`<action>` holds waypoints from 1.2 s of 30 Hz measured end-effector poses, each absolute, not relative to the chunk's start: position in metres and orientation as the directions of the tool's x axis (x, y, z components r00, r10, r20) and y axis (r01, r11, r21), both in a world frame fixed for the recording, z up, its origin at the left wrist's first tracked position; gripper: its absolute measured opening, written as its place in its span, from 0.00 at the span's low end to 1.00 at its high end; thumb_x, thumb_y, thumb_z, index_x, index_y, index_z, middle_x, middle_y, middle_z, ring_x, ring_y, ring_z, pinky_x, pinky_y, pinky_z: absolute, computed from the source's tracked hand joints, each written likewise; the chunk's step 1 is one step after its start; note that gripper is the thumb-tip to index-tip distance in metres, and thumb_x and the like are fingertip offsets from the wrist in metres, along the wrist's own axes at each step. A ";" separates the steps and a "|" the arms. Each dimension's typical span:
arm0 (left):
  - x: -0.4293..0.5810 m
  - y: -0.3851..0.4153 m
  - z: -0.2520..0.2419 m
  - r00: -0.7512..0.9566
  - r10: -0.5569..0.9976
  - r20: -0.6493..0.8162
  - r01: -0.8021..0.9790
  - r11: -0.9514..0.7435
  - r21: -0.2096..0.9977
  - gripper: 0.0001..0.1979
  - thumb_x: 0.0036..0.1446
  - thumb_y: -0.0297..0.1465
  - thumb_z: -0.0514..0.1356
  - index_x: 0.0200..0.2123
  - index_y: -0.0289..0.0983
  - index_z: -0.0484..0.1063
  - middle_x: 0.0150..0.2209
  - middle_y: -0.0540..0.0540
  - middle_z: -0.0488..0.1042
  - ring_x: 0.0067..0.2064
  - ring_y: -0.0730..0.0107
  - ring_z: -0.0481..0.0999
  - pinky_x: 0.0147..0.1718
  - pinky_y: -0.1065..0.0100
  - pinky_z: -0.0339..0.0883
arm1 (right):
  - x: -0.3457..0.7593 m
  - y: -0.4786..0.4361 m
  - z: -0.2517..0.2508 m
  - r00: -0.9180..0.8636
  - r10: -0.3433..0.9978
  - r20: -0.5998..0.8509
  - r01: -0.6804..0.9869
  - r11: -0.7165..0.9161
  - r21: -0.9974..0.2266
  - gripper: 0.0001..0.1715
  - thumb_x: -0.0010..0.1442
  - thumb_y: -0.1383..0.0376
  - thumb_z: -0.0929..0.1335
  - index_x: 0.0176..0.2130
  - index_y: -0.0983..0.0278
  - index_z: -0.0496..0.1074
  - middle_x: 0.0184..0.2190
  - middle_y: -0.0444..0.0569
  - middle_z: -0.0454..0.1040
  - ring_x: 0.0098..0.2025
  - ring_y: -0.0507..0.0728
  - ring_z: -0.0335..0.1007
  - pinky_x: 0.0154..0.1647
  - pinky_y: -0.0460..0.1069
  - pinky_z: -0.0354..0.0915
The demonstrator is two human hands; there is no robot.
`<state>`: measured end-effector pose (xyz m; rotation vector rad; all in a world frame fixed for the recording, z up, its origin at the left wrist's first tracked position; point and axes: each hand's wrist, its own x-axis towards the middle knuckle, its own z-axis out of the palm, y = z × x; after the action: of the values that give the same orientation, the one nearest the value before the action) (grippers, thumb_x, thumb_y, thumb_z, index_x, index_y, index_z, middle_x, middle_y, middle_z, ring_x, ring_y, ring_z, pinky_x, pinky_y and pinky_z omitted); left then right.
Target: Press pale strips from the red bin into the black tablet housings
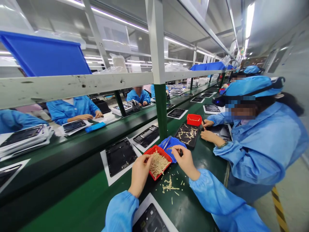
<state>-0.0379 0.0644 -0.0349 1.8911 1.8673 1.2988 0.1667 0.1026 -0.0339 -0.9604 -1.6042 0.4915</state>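
Note:
My left hand (141, 172) is at the left rim of a red tray (154, 177) heaped with thin beige strips (159, 163). Its thumb and fingers are pinched over the strips; what they hold is too small to name. Beyond and right of that tray, my right hand (185, 159) is closed around tweezers (181, 152), whose tip points left above a blue tray (174, 141). Loose beige pieces (170, 185) lie scattered on the green bench below the red tray. A black panel (152, 219) on white paper is nearest me, partly cut off by the frame.
Black panels (120, 156) on paper lie left of the trays. A green and white post (161, 111) stands behind them. On the right, a co-worker (258, 141) leans over the bench beside a black tray (187, 135) and another red tray (194, 120).

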 end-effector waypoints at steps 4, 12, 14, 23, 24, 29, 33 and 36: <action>-0.030 0.065 -0.037 -0.123 0.889 0.440 0.708 -0.232 0.667 0.13 0.57 0.34 0.53 0.42 0.40 0.75 0.40 0.44 0.78 0.39 0.59 0.76 0.41 0.60 0.67 | 0.161 0.100 -0.039 -0.091 0.765 0.638 0.383 0.618 -0.687 0.09 0.59 0.67 0.64 0.30 0.64 0.73 0.28 0.48 0.73 0.29 0.53 0.67 0.31 0.47 0.63; -0.007 0.034 -0.024 0.053 0.873 0.485 0.666 -0.392 0.634 0.15 0.59 0.33 0.52 0.47 0.43 0.74 0.46 0.45 0.76 0.48 0.59 0.73 0.50 0.58 0.64 | 0.138 0.072 -0.040 -0.364 0.671 0.645 0.512 0.723 -0.463 0.08 0.55 0.72 0.64 0.34 0.63 0.72 0.30 0.47 0.74 0.32 0.54 0.69 0.34 0.46 0.63; -0.006 0.027 -0.021 0.043 0.873 0.485 0.658 -0.390 0.644 0.15 0.58 0.33 0.53 0.47 0.42 0.74 0.45 0.45 0.76 0.46 0.59 0.74 0.48 0.59 0.66 | 0.135 0.066 -0.035 -0.370 0.658 0.656 0.450 0.745 -0.493 0.08 0.57 0.70 0.64 0.36 0.64 0.73 0.31 0.48 0.74 0.33 0.54 0.70 0.35 0.46 0.64; -0.039 -0.013 -0.018 -0.211 0.977 -0.003 0.076 0.020 0.997 0.21 0.46 0.45 0.65 0.39 0.36 0.79 0.33 0.43 0.78 0.31 0.67 0.72 0.29 0.68 0.67 | 0.150 0.051 -0.016 -0.165 0.852 0.496 -0.006 0.502 -0.865 0.34 0.68 0.51 0.51 0.38 0.65 0.77 0.23 0.48 0.71 0.23 0.51 0.67 0.25 0.46 0.66; -0.040 -0.020 -0.018 -0.206 0.977 -0.056 -0.040 0.048 0.998 0.22 0.46 0.45 0.65 0.39 0.35 0.79 0.33 0.43 0.77 0.29 0.70 0.70 0.27 0.70 0.65 | 0.149 0.049 -0.016 -0.210 0.874 0.439 -0.065 0.436 -0.898 0.36 0.68 0.50 0.50 0.39 0.66 0.77 0.20 0.47 0.70 0.19 0.50 0.65 0.21 0.45 0.64; -0.035 -0.051 -0.020 -0.183 0.965 -0.187 -0.383 0.105 0.918 0.18 0.46 0.40 0.67 0.37 0.34 0.78 0.31 0.46 0.74 0.27 0.78 0.67 0.27 0.74 0.64 | 0.134 0.026 -0.013 -0.458 0.759 0.462 -0.073 0.486 -0.871 0.17 0.61 0.55 0.65 0.35 0.65 0.75 0.25 0.47 0.74 0.25 0.53 0.71 0.29 0.47 0.68; -0.032 -0.061 -0.026 -0.197 0.961 -0.192 -0.450 0.085 0.889 0.17 0.47 0.38 0.67 0.38 0.34 0.78 0.28 0.48 0.72 0.27 0.79 0.67 0.28 0.75 0.64 | 0.127 0.011 -0.011 -0.526 0.620 0.582 0.033 0.699 -0.714 0.06 0.59 0.64 0.67 0.32 0.63 0.73 0.27 0.47 0.74 0.30 0.53 0.70 0.34 0.48 0.66; -0.032 -0.063 -0.031 -0.175 0.966 -0.192 -0.466 0.091 0.880 0.16 0.49 0.38 0.66 0.39 0.34 0.77 0.25 0.49 0.71 0.26 0.80 0.66 0.28 0.76 0.63 | 0.126 0.009 -0.014 -0.554 0.597 0.581 0.077 0.731 -0.678 0.07 0.60 0.65 0.65 0.32 0.63 0.72 0.26 0.47 0.74 0.28 0.52 0.70 0.31 0.47 0.64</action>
<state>-0.0317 -0.0631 -0.0308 0.6405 1.0653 1.4391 0.1262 0.0086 -0.0143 -0.5090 -2.0666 0.7627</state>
